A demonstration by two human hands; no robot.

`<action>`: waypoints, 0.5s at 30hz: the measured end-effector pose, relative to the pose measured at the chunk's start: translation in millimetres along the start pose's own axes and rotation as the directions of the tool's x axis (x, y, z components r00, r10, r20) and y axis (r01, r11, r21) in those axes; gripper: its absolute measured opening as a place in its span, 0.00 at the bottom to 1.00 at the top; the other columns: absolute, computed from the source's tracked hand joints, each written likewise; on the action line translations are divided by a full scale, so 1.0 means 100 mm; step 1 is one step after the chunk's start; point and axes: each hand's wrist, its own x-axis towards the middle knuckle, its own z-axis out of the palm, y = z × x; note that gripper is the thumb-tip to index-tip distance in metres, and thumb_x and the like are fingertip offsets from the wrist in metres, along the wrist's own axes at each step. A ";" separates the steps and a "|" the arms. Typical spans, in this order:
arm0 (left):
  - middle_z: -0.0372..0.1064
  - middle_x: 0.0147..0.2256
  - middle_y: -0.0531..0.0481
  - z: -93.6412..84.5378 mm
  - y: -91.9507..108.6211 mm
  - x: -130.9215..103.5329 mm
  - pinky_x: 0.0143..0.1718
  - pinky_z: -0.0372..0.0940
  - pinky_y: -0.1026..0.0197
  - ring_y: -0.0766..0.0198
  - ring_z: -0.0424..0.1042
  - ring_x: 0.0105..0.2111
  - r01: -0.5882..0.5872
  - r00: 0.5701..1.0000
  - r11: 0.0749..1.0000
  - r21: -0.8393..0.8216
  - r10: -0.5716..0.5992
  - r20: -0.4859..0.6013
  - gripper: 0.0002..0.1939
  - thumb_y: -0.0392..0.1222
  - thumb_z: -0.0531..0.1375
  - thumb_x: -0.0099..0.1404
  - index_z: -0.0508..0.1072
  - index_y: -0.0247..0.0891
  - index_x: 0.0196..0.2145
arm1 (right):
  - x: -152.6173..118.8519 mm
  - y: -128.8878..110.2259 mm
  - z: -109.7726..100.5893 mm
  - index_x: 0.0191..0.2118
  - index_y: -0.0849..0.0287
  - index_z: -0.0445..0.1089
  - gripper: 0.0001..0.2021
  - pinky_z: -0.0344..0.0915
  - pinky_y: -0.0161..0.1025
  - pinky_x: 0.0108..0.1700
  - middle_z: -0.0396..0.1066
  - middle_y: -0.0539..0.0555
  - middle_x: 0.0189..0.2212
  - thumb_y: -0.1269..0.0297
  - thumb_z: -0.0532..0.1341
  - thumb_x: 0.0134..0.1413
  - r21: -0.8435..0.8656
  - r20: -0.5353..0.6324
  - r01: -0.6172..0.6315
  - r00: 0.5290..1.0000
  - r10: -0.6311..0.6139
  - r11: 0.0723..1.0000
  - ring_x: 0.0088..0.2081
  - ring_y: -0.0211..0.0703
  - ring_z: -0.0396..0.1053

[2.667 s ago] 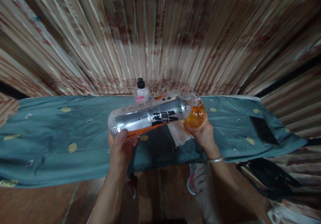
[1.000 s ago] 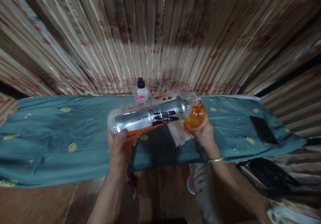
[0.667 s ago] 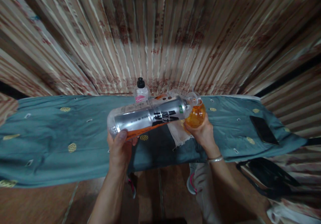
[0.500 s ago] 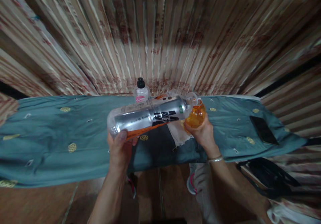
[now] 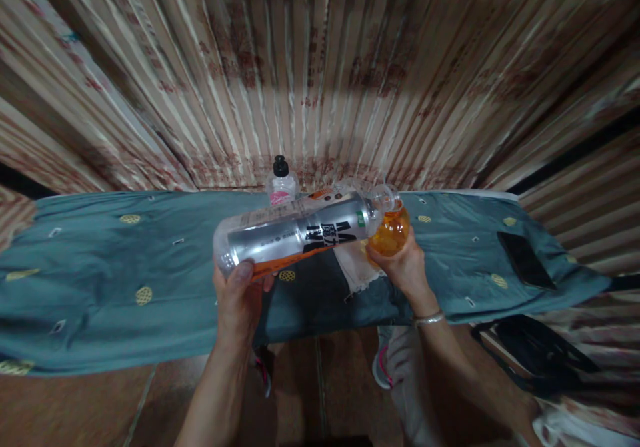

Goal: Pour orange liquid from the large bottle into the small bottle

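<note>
My left hand (image 5: 241,297) is closed around the base of a large clear plastic bottle (image 5: 295,232) with a silver, black and orange label. The bottle lies tilted almost level, its neck pointing right. Some orange shows along its lower side; whether that is label or liquid I cannot tell. My right hand (image 5: 403,263) grips a rounded clear container (image 5: 391,232) with orange liquid in it, wrapping it from the right and below. The bottle's neck overlaps the container's clear top, and the exact contact is hard to make out. A whitish cloth (image 5: 357,270) lies beneath, partly hidden.
A clear bottle with a black cap (image 5: 281,179) and pink label stands behind the large bottle. A dark phone (image 5: 526,260) lies at the right on the teal patterned tablecloth (image 5: 170,267). A black bag (image 5: 545,353) sits below right. Pleated curtains (image 5: 310,67) hang behind.
</note>
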 end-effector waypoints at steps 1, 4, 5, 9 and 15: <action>0.71 0.26 0.53 0.00 0.00 0.00 0.13 0.55 0.68 0.68 0.64 0.18 -0.002 1.000 1.000 -0.001 0.002 -0.003 0.32 0.53 0.74 0.41 0.76 0.40 0.44 | 0.00 0.00 0.00 0.61 0.61 0.61 0.44 0.73 0.53 0.51 0.75 0.65 0.53 0.48 0.70 0.38 0.003 0.004 -0.005 1.000 0.005 1.000 0.51 0.61 0.77; 0.70 0.26 0.53 0.00 0.00 0.00 0.14 0.55 0.67 0.68 0.64 0.18 0.002 1.000 1.000 0.004 -0.002 -0.010 0.32 0.53 0.74 0.41 0.75 0.40 0.43 | 0.00 -0.02 -0.01 0.61 0.61 0.61 0.44 0.73 0.54 0.52 0.75 0.66 0.53 0.48 0.70 0.37 0.008 0.015 -0.024 1.000 0.024 1.000 0.51 0.61 0.77; 0.70 0.26 0.53 0.00 0.00 0.00 0.14 0.56 0.67 0.68 0.64 0.18 0.004 1.000 1.000 0.010 -0.004 -0.014 0.32 0.53 0.74 0.41 0.75 0.39 0.43 | 0.00 -0.02 -0.01 0.61 0.61 0.61 0.44 0.73 0.54 0.52 0.76 0.66 0.53 0.48 0.70 0.37 0.006 0.014 -0.030 0.999 0.030 1.000 0.51 0.62 0.77; 0.70 0.26 0.53 0.01 0.01 0.00 0.15 0.57 0.67 0.67 0.64 0.18 0.014 1.000 0.999 0.030 -0.013 -0.023 0.30 0.54 0.74 0.40 0.75 0.40 0.41 | 0.00 -0.01 -0.01 0.62 0.62 0.61 0.45 0.73 0.55 0.51 0.76 0.66 0.52 0.48 0.70 0.37 -0.006 0.009 -0.045 0.999 0.046 0.999 0.50 0.62 0.77; 0.70 0.26 0.52 0.01 0.01 0.00 0.13 0.55 0.67 0.68 0.63 0.18 0.001 1.000 1.000 0.001 -0.001 -0.010 0.30 0.54 0.75 0.39 0.76 0.39 0.39 | 0.00 0.00 0.01 0.62 0.62 0.60 0.45 0.74 0.55 0.49 0.77 0.66 0.51 0.48 0.70 0.37 -0.021 0.005 -0.027 1.000 0.027 0.999 0.49 0.63 0.77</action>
